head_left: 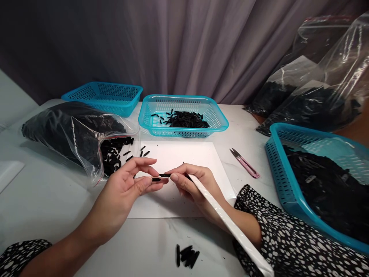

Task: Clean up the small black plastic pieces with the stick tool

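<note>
Between the thumb and fingers of my left hand (pixel 127 184) is a small black stick-shaped piece (pixel 156 179). Facing it, my right hand (pixel 196 184) pinches another slim black piece (pixel 165 175), its tip close to the left fingers. A long, flat white strip (pixel 221 215) lies across my right hand and runs down over the forearm; how it is gripped is hidden. Below both hands is a white paper sheet (pixel 184 152). Nearer to me lies a small group of black pieces (pixel 188 256) on the table.
A clear bag (pixel 72 127) spills black pieces at left. Behind stand a blue basket (pixel 115 109) and another blue basket (pixel 220 122) holding black pieces. Pink thread snips (pixel 245 163) lie at right, beside a filled blue basket (pixel 284 192). More clear bags (pixel 314 100) stand behind it.
</note>
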`<state>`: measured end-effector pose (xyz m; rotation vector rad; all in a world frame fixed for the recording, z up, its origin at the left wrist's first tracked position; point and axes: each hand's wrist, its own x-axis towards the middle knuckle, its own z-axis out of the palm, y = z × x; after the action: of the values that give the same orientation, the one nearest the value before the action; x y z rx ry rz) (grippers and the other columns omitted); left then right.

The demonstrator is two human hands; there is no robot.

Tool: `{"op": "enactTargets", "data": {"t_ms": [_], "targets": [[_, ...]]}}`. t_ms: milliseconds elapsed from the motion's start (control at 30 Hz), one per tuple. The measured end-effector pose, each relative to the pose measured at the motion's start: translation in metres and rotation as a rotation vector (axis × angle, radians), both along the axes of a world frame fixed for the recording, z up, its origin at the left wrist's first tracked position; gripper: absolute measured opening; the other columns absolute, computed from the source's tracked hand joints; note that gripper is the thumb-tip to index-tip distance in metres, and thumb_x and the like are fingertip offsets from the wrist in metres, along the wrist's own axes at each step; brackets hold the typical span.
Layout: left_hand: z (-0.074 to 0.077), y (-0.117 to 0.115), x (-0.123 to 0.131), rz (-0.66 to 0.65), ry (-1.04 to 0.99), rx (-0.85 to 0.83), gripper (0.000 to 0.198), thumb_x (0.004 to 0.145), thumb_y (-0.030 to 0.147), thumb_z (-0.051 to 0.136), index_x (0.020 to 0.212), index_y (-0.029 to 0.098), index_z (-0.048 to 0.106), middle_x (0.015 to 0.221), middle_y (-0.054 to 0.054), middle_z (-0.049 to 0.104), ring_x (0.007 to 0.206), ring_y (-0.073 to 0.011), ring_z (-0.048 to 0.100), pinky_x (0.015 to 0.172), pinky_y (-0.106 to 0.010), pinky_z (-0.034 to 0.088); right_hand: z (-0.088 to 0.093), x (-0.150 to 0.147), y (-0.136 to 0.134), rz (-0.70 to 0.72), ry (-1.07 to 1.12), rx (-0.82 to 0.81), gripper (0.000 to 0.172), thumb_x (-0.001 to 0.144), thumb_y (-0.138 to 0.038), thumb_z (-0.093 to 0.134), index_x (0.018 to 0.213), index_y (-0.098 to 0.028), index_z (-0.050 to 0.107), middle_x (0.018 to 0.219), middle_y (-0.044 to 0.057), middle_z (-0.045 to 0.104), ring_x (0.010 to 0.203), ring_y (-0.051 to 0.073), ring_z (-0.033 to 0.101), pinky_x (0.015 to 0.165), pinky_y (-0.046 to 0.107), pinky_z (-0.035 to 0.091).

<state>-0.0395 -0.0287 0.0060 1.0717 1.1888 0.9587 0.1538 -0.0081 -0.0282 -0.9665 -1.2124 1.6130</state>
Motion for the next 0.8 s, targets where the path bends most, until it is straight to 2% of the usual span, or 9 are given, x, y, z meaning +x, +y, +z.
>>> {"op": "enactTargets", "data": {"t_ms": [200, 433, 533, 600, 667, 733, 800], "targets": [[0.003, 0.001, 0.003, 0.086, -0.003, -0.006, 0.029, 0.082, 0.034, 0.079, 0.104, 0.023, 0.064, 0.087, 0.004, 0.067, 0.077, -0.0161, 0.078, 0.082, -0.026, 0.063, 0.001, 0.0, -0.001, 0.029, 0.045, -0.054, 0.027, 0.081, -0.043, 0.075, 0.08, -0.016, 0.072, 0.049, -0.006, 0.051, 0.041, 0.007, 0.036, 0.039, 0.021, 0.023], [0.002, 0.001, 0.004, 0.088, 0.034, 0.033, 0.024, 0.081, 0.034, 0.079, 0.098, 0.024, 0.065, 0.08, 0.005, 0.066, 0.073, -0.0172, 0.078, 0.072, -0.024, 0.063, 0.002, -0.001, -0.002, 0.04, 0.07, -0.062, 0.025, 0.082, -0.04, 0.075, 0.078, -0.016, 0.07, 0.049, -0.007, 0.05, 0.041, 0.005, 0.034, 0.039, 0.02, 0.023], [0.001, 0.001, 0.004, 0.092, 0.055, 0.062, 0.023, 0.082, 0.034, 0.079, 0.099, 0.024, 0.066, 0.078, 0.005, 0.067, 0.071, -0.0153, 0.076, 0.07, -0.023, 0.061, 0.004, 0.001, -0.001, 0.038, 0.073, -0.051, 0.024, 0.084, -0.039, 0.074, 0.078, -0.016, 0.071, 0.048, -0.008, 0.048, 0.041, 0.005, 0.031, 0.04, 0.02, 0.024], [0.0, 0.001, 0.002, 0.109, 0.07, 0.085, 0.024, 0.082, 0.034, 0.078, 0.1, 0.024, 0.067, 0.077, 0.005, 0.068, 0.071, -0.0134, 0.074, 0.07, -0.022, 0.06, 0.006, 0.005, 0.001, 0.085, 0.049, 0.001, 0.021, 0.085, -0.037, 0.073, 0.079, -0.016, 0.073, 0.049, -0.007, 0.05, 0.043, 0.006, 0.035, 0.042, 0.02, 0.028], [-0.002, 0.002, 0.0, 0.135, 0.087, 0.121, 0.024, 0.081, 0.034, 0.079, 0.1, 0.024, 0.067, 0.077, 0.004, 0.069, 0.072, -0.0123, 0.071, 0.071, -0.021, 0.058, 0.01, 0.011, 0.004, 0.266, -0.011, 0.089, 0.016, 0.085, -0.032, 0.074, 0.082, -0.016, 0.077, 0.057, -0.002, 0.062, 0.049, 0.009, 0.046, 0.047, 0.021, 0.037], [-0.004, 0.002, -0.002, 0.158, 0.106, 0.161, 0.024, 0.08, 0.032, 0.08, 0.099, 0.023, 0.068, 0.077, 0.003, 0.07, 0.075, -0.0119, 0.069, 0.072, -0.02, 0.057, 0.015, 0.018, 0.007, 0.582, -0.092, 0.177, 0.015, 0.086, -0.029, 0.074, 0.089, -0.015, 0.079, 0.074, 0.005, 0.074, 0.06, 0.013, 0.06, 0.055, 0.023, 0.046], [-0.006, 0.003, -0.003, 0.171, 0.123, 0.19, 0.024, 0.079, 0.029, 0.08, 0.099, 0.023, 0.068, 0.076, 0.003, 0.07, 0.076, -0.0118, 0.068, 0.072, -0.02, 0.057, 0.018, 0.022, 0.007, 0.872, -0.156, 0.255, 0.018, 0.089, -0.028, 0.072, 0.095, -0.013, 0.08, 0.083, 0.009, 0.078, 0.067, 0.016, 0.068, 0.063, 0.025, 0.052]]}}
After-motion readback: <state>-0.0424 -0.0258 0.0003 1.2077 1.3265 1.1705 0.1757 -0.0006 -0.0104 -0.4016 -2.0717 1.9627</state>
